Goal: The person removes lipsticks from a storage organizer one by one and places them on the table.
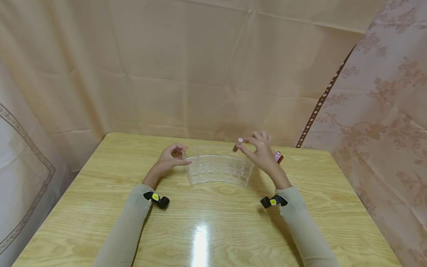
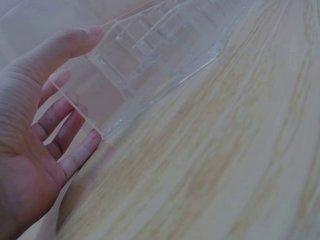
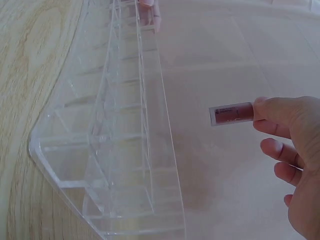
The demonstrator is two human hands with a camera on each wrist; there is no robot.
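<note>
A clear, curved acrylic organizer (image 1: 218,171) with several tiered compartments stands on the table. My left hand (image 1: 168,159) grips its left end, the thumb at the upper edge and the fingers behind and along the side panel (image 2: 97,95). Above the organizer's back right part, my right hand (image 1: 261,152) pinches a small lip gloss tube (image 3: 231,114) between thumb and index finger. The tube is dusky pink with a clear end and small dark print. In the right wrist view it is apart from the organizer, and the other fingers are loosely bent.
A small pink and dark red item (image 1: 278,157) lies behind my right hand, partly hidden by it. The wood-grain table (image 1: 230,222) reaches back to a beige curtain (image 1: 200,81). A patterned pink cloth (image 1: 380,111) hangs at the right.
</note>
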